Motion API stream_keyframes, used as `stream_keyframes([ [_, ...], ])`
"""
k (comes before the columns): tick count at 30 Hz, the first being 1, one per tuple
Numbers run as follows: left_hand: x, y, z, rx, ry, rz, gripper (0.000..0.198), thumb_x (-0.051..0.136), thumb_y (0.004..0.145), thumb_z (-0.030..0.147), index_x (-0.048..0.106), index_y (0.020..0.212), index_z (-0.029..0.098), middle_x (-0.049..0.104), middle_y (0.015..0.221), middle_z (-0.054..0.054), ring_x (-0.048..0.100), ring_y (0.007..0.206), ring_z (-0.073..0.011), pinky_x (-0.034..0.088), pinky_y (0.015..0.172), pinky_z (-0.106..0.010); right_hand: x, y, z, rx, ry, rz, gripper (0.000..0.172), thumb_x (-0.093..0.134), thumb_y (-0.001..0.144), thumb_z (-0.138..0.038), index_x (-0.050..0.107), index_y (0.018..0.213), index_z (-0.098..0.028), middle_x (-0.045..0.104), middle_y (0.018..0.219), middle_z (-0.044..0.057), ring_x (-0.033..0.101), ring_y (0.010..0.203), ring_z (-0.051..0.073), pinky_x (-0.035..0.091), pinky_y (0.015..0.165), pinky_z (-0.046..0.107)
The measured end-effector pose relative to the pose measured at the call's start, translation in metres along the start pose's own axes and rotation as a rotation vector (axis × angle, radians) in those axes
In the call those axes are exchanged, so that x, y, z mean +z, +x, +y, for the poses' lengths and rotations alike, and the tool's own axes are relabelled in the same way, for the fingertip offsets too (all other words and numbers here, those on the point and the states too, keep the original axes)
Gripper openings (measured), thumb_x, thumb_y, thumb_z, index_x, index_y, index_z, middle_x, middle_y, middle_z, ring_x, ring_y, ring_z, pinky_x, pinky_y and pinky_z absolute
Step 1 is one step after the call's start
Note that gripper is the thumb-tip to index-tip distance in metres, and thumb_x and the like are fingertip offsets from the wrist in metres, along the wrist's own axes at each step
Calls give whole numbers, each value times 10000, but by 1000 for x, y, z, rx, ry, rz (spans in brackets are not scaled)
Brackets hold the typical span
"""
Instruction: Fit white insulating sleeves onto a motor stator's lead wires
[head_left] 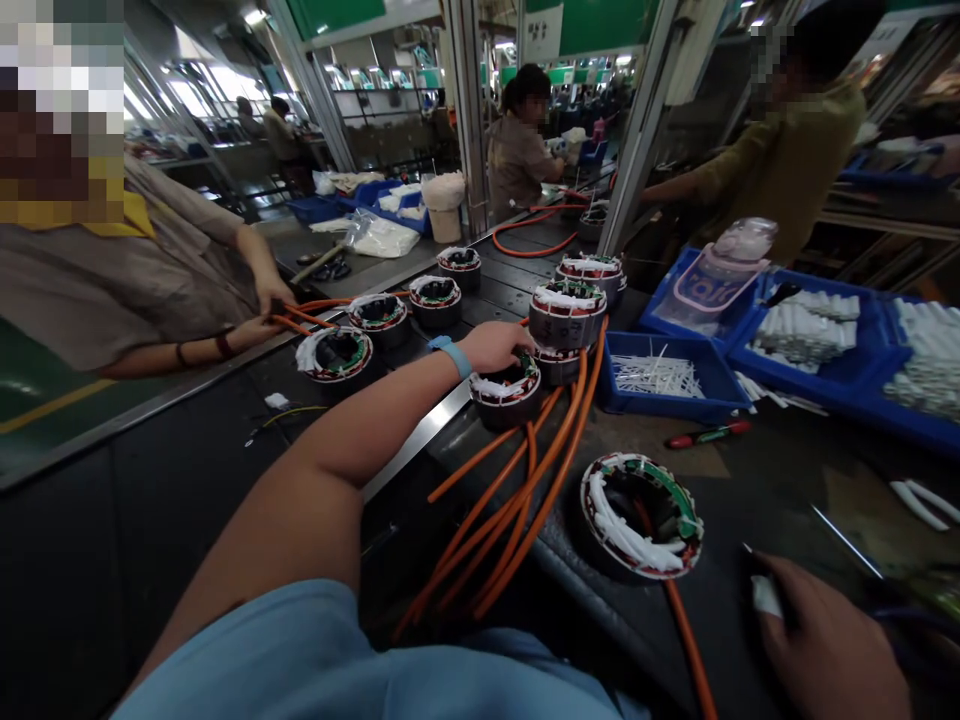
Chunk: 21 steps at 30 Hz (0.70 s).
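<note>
My left hand (496, 347) reaches across to a motor stator (508, 408), a dark ring with white lacing and a green board on top. Its fingers are closed over the far rim. Beside that ring, another stator (568, 325) is stacked on one below it. Nearest to me on the bench lies a stator (641, 570) with white bundled wires, copper windings and an orange cable. My right hand (832, 635) rests low at the right with curled fingers and a white wrap on one digit. A small pointed tip shows by it, but what it holds is unclear.
Orange cables (517, 510) hang over the bench edge. A blue bin (724, 408) holds white ties; a red marker (709, 435) and white-handled tool (922, 503) lie nearby. Several stators (334, 360) stand on the conveyor (187, 480), where a co-worker's hands (266, 310) hold orange cables.
</note>
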<state>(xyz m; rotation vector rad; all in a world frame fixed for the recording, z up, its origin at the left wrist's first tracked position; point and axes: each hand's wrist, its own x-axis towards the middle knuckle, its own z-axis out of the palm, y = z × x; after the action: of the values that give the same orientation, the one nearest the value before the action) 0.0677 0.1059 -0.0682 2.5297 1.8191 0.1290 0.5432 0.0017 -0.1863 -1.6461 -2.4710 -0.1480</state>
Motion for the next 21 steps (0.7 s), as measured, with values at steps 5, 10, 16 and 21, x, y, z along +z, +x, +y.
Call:
stream_keyframes([
  [5, 10, -39, -41, -556, 26, 92, 395, 405, 887, 292, 494, 1260, 198, 559, 1240, -74, 532, 1110, -186, 413, 932, -284, 0, -1, 2, -41, 0, 5, 404, 355, 791, -284, 558, 1109, -140, 648, 1083, 120, 615, 966, 270, 465, 815, 402],
  [10, 44, -77, -69, -734, 59, -100, 397, 596, 748, 449, 630, 1000, 144, 645, 1036, -149, 616, 947, -275, 481, 789, -320, 3, -1, 4, -54, -27, 15, 392, 368, 780, -267, 563, 1099, -149, 660, 1065, 106, 627, 942, 256, 472, 792, 382],
  [16, 52, -88, -60, -750, 84, -64, 321, 441, 866, 399, 619, 971, 153, 631, 1030, -147, 615, 944, -251, 475, 787, -305, 6, -2, 5, -80, -33, 46, 388, 373, 780, -267, 568, 1090, -139, 664, 1060, 109, 626, 956, 258, 473, 797, 386],
  [21, 19, -97, -59, -790, 137, 106, 394, 303, 924, 371, 596, 1069, 149, 584, 1091, -157, 590, 973, -261, 466, 806, -339, 4, -2, 3, -50, -39, 15, 409, 393, 758, -261, 570, 1104, -132, 657, 1086, 120, 630, 951, 267, 487, 796, 392],
])
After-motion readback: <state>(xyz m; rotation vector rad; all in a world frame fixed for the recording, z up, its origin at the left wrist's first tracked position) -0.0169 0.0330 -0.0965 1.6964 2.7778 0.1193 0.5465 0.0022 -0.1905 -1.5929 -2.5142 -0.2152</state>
